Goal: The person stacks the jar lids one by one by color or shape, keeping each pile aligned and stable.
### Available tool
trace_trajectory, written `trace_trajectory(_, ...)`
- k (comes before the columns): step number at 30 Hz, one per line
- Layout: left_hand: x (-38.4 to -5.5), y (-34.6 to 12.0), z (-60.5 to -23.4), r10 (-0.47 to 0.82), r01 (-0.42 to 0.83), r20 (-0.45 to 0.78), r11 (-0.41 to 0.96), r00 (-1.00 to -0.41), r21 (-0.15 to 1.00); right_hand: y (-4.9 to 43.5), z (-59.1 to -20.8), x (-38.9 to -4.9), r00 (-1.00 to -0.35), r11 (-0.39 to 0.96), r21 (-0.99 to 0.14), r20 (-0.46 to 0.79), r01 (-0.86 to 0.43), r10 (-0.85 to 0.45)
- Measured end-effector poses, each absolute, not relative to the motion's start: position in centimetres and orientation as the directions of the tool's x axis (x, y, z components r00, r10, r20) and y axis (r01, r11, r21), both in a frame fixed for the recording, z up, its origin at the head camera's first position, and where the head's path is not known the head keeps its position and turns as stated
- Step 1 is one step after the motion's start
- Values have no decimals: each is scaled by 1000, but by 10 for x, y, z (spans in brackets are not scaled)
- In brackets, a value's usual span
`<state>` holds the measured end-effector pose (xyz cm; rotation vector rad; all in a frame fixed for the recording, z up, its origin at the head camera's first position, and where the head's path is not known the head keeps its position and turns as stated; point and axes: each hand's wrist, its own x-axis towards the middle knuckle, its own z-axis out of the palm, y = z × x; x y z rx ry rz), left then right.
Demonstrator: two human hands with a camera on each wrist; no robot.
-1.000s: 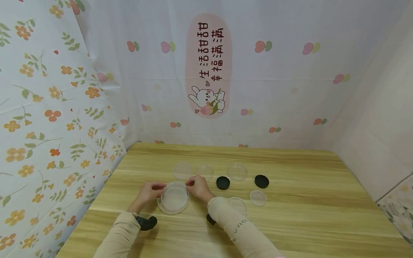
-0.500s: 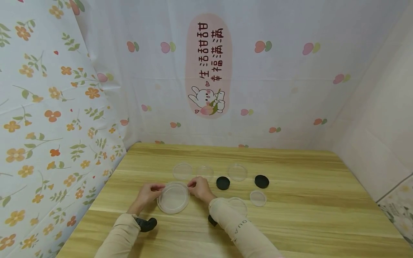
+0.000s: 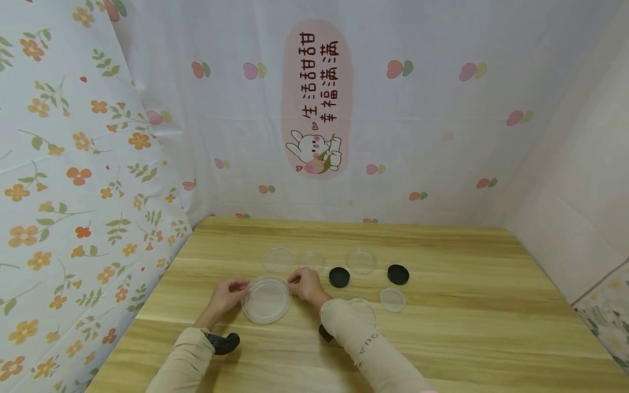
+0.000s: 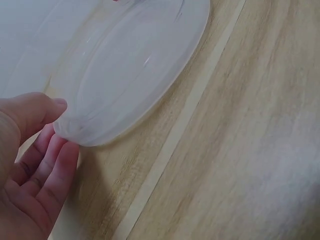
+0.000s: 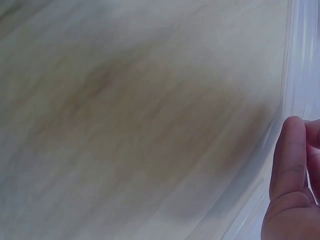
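A large clear round petri dish [image 3: 267,300] lies on the wooden table between both hands, its rims nearly concentric. My left hand [image 3: 225,297] pinches its left edge; in the left wrist view the thumb is at the upper rim and the curled fingers [image 4: 62,167] are against the side. On the opposite edge my right hand [image 3: 307,285] pinches the rim between thumb and fingers. Seen from the right wrist, fingertips [image 5: 294,125] meet the clear wall [image 5: 300,60]. The transparent plastic makes the seam between the parts hard to see.
Behind the dish lie clear round pieces [image 3: 278,260], [image 3: 361,261]. Two black round caps [image 3: 339,277], [image 3: 398,274] stand to the right. A smaller clear disc [image 3: 392,300] sits in front of them; another clear piece [image 3: 362,312] is partly behind the right sleeve [image 3: 363,344].
The upper clear round part has shifted from an offset position until its outline lines up with the lower one. The dish and right hand have moved slightly right; the left hand has barely moved.
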<state>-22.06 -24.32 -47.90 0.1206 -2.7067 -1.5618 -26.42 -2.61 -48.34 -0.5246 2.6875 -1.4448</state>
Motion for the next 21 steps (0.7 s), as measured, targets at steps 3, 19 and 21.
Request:
trace_trajectory(3,-222,-241,-480,-64,-55,-28,490,-998,870,-23,-484,-265,-940,515,-809,126,-283,-318)
trace_trajectory(19,-225,-234,-474,-23,-34,-26,510,-999,859,-5,-477,-265,-914,517,-780,168,-352,-369)
trace_trajectory(21,-227,-232,-469,-7,-11,-8,536,-1000,844,1,-473,-265,-908,511,-784,156,-354,-389)
